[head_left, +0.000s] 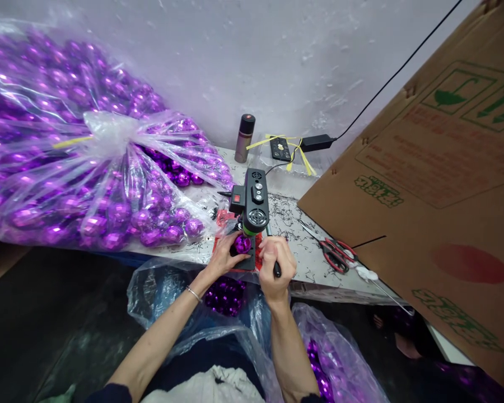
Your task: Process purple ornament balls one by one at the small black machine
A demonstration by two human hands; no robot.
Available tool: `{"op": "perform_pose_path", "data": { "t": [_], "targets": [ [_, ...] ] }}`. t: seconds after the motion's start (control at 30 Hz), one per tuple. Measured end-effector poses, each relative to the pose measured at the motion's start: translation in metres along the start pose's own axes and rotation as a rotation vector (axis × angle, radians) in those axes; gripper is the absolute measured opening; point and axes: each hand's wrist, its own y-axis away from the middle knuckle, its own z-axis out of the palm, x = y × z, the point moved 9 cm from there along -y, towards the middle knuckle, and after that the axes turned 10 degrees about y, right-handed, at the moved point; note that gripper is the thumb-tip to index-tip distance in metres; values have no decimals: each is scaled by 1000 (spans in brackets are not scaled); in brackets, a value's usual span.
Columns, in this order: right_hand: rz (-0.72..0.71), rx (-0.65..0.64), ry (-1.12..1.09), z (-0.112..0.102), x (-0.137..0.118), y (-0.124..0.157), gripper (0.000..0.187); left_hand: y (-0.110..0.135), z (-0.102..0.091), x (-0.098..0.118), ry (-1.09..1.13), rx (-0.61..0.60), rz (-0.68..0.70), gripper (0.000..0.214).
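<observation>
The ball [242, 244] sits under the green-ringed head of the machine [256, 200], near the front edge of the counter [296, 257]. The left hand [224, 255] reaches in from the ball's left side, pinching it between the thumb at the front and the fingers behind. The right hand [278, 262] is on the other side, just right of the ball and apart from it, curled into a fist around the lever [277, 271], whose black end shows below the fingers. Red material [258, 246] lies around the machine's base. A tied bag [109, 134] full of purple balls fills the left of the counter; an open bag [151, 291] with more hangs below the hands. To the right, scissors [338, 254] lie against the box [411, 196].
</observation>
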Motion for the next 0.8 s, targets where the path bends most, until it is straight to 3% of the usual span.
{"op": "perform_pose_path", "data": {
  "t": [0.4, 0.8],
  "targets": [
    [-67, 84, 30, 11, 17, 39, 27, 3, 1, 0, -34, 17, 1, 67],
    [-97, 132, 26, 15, 24, 46, 28, 3, 2, -1, -24, 32, 2, 65]
  ]
}}
